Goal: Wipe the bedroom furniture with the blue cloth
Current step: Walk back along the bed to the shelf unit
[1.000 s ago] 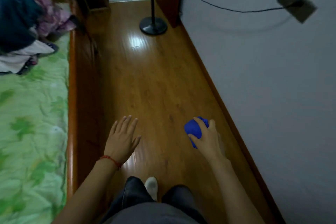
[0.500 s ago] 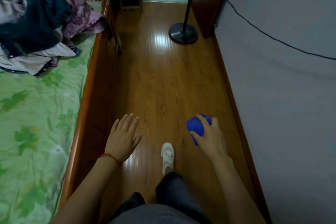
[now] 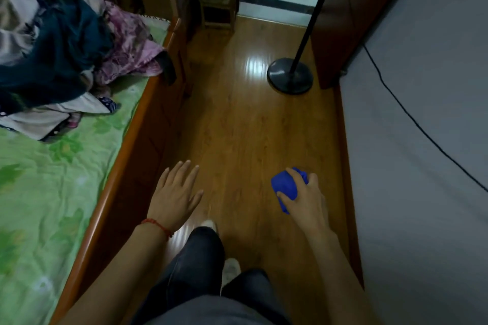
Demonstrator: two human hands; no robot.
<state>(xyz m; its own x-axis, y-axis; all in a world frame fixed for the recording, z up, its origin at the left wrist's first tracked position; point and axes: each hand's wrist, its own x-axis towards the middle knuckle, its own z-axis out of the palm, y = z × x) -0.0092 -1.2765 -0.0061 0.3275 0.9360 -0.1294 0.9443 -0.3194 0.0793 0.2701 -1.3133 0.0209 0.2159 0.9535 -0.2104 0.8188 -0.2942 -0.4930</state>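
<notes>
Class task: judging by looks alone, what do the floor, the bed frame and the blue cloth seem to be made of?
Floor: wood or laminate planks, glossy; grain lines and bright glare show.
Bed frame: reddish-brown wood, likely varnished; smooth sheen on its rail.
Blue cloth: soft fabric, matte; it bunches in the right hand.

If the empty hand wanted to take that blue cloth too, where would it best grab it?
Probably the bulging end of the blue cloth that sticks out past the right hand, coming from the left. The right hand's fingers wrap the far side, so that bunched end is the only free part facing the open left hand.
</notes>
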